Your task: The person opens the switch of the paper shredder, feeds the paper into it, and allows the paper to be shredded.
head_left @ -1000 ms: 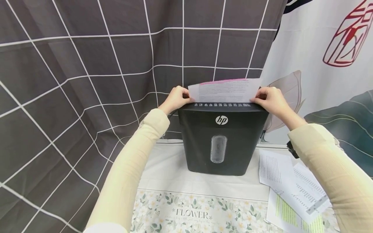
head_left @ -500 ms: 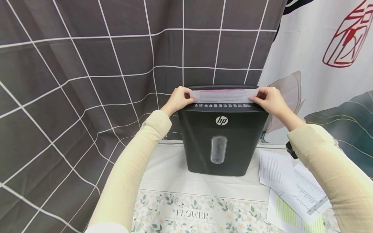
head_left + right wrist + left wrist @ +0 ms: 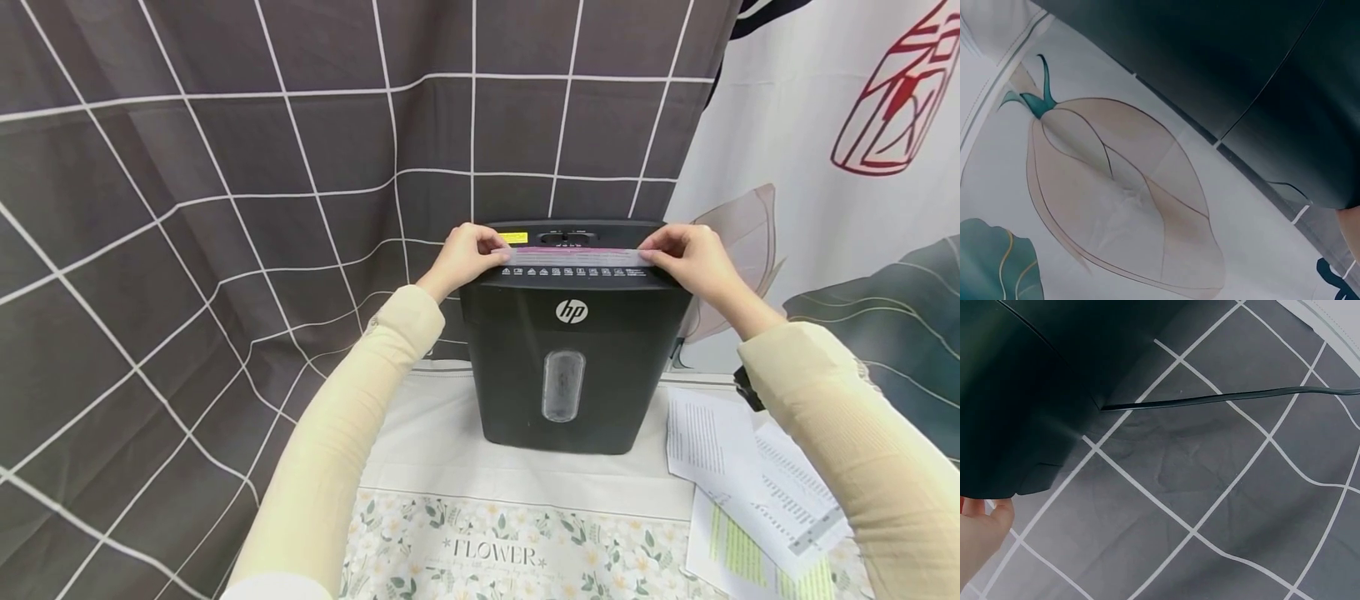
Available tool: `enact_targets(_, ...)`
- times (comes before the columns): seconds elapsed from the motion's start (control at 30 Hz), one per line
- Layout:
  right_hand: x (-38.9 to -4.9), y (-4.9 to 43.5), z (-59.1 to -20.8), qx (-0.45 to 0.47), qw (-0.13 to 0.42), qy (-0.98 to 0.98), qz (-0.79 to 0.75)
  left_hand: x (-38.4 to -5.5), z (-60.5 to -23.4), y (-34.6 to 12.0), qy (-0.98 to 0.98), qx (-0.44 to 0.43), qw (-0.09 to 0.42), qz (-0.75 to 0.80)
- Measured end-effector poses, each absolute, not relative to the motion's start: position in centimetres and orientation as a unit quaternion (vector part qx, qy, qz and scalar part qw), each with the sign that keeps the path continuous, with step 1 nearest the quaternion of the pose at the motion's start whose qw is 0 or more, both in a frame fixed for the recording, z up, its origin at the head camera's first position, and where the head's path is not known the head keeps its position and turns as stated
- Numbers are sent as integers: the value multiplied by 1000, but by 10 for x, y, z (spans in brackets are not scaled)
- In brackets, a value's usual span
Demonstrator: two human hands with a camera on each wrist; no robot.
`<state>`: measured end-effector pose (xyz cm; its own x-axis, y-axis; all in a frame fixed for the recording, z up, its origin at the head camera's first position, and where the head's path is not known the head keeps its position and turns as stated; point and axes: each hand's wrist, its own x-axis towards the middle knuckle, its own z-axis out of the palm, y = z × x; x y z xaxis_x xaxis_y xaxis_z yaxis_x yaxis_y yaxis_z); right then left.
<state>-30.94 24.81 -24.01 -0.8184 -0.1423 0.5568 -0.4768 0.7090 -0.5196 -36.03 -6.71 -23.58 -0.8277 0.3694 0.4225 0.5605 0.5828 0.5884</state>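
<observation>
A black HP paper shredder (image 3: 517, 367) stands upright at the back of the table. Only a narrow strip of a printed sheet of paper (image 3: 573, 257), with a pink line along its upper edge, shows above the slot. My left hand (image 3: 467, 257) pinches the sheet's left end between thumb and fingers. At the opposite end, my right hand (image 3: 686, 254) pinches it the same way. Both hands sit low over the shredder's top. In the left wrist view part of the left hand (image 3: 984, 528) shows at the shredder's edge; the sheet is hidden there.
Several printed sheets (image 3: 750, 492), one with green highlighting, lie at the right under my right forearm. A floral cloth (image 3: 517, 542) covers the table's front. Behind hangs a dark grid curtain (image 3: 300, 150). The shredder's cord (image 3: 1222, 397) runs off beside it.
The sheet has sunk steadily into the shredder, from a tall piece to a thin strip. The shredder's yellow label and top switch have come into view. Both hands keep their pinch, moving slightly inward.
</observation>
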Motion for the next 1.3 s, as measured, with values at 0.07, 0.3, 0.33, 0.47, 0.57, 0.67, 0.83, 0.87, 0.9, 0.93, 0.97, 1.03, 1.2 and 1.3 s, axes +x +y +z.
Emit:
enact_targets(0.07, -308, 248, -240, 172, 240, -892, 343, -360, -236, -67, -879, -267, 127, -374)
enact_targets(0.3, -308, 247, -239, 172, 239, -889, 351, -361, -237, -67, -877, -268, 128, -377)
enact_targets(0.33, -308, 247, -239, 173, 241, -888, 351, -361, -237, -67, -877, -268, 129, -378)
enact_targets(0.47, -308, 248, -238, 172, 246, -887, 351, -362, -235, -67, -875, -272, 131, -379)
enact_targets(0.57, -308, 248, -239, 171, 249, -885, 354, -361, -235, -67, -873, -276, 135, -378)
enact_targets(0.67, -307, 249, -239, 170, 249, -882, 361, -360, -236, -67, -873, -277, 139, -377)
enact_targets(0.83, -307, 251, -241, 175, 255, -874, 374, -359, -237, -69, -871, -273, 148, -380)
enact_targets(0.87, -307, 251, -241, 176, 257, -873, 376, -359, -238, -69, -870, -272, 150, -383)
enact_targets(0.9, -306, 251, -241, 178, 259, -871, 377, -358, -238, -69, -868, -271, 152, -386)
enact_targets(0.93, -306, 251, -241, 179, 261, -870, 379, -357, -238, -69, -866, -271, 155, -390)
enact_targets(0.97, -305, 252, -241, 180, 263, -868, 381, -356, -239, -68, -863, -272, 157, -396)
enact_targets(1.03, -302, 252, -241, 183, 267, -864, 385, -354, -241, -67, -856, -271, 168, -407)
enact_targets(1.2, -294, 252, -240, 184, 289, -850, 401, -343, -248, -61, -828, -255, 216, -450)
enact_targets(1.3, -287, 251, -239, 185, 309, -835, 417, -334, -251, -56, -801, -253, 243, -485)
